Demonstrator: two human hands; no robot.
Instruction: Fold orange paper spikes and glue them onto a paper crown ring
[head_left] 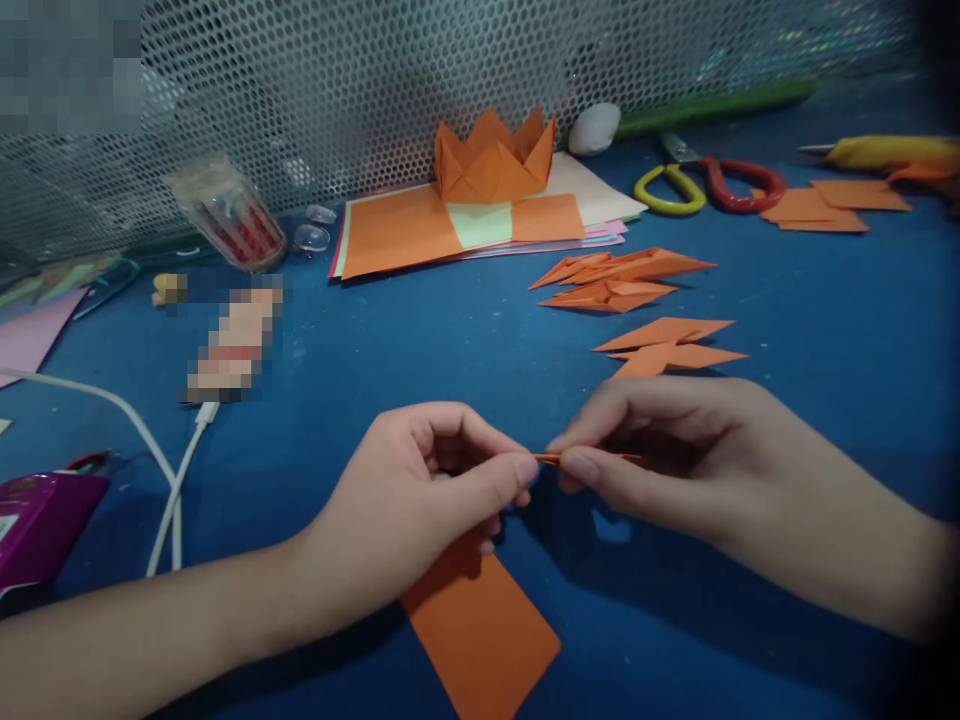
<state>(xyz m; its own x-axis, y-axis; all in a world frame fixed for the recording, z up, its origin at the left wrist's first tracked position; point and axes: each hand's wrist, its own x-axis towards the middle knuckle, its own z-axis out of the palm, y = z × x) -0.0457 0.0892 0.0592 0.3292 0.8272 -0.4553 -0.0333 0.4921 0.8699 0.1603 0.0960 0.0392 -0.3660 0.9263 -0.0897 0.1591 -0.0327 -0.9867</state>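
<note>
Between my two hands is a thin, folded piece of orange paper [550, 458], seen nearly edge-on. My left hand [442, 480] pinches one end of it between thumb and fingertips, hiding that part. My right hand [675, 460] pinches it close by, and a narrow point shows past its thumb. Under my left hand lies a flat orange paper sheet [487, 640], partly covered by the hand. Beyond my right hand are pointed orange folded pieces [667, 340], with several more folded pieces [622, 275] farther back.
An orange paper crown [495, 165] stands on stacked coloured paper [397, 235]. Scissors [705, 190] and small orange sheets [825, 210] lie at the back right. At left are a clear jar [229, 215], a white cable [180, 480] and a purple packet [52, 520]. Perforated mesh [337, 90] borders the back.
</note>
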